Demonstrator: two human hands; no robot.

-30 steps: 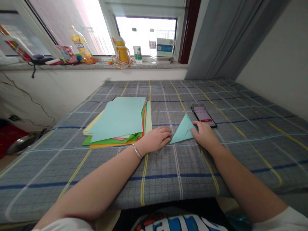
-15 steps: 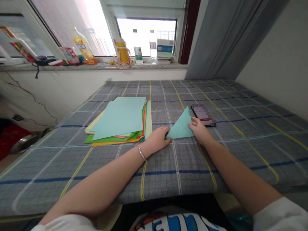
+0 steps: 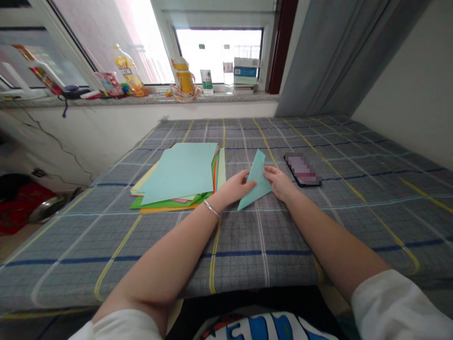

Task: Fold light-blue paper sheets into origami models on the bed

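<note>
"While the left hand (image 3: pixel 234 189) pinches the folded blue-green paper (image 3: pixel 261 177), thumb on top, what does the right hand (image 3: pixel 280 183) do?"

"It grips the opposite edge, so both hold the piece just right of the paper stack (image 3: pixel 180 172)."

"Any advice for this fold?"

"I'd line up the edges, keep the layers flush, then press the crease firmly on the checked cloth (image 3: pixel 240 267) beside the stack. The phone (image 3: pixel 303 172) lies farther right of the stack."
</note>
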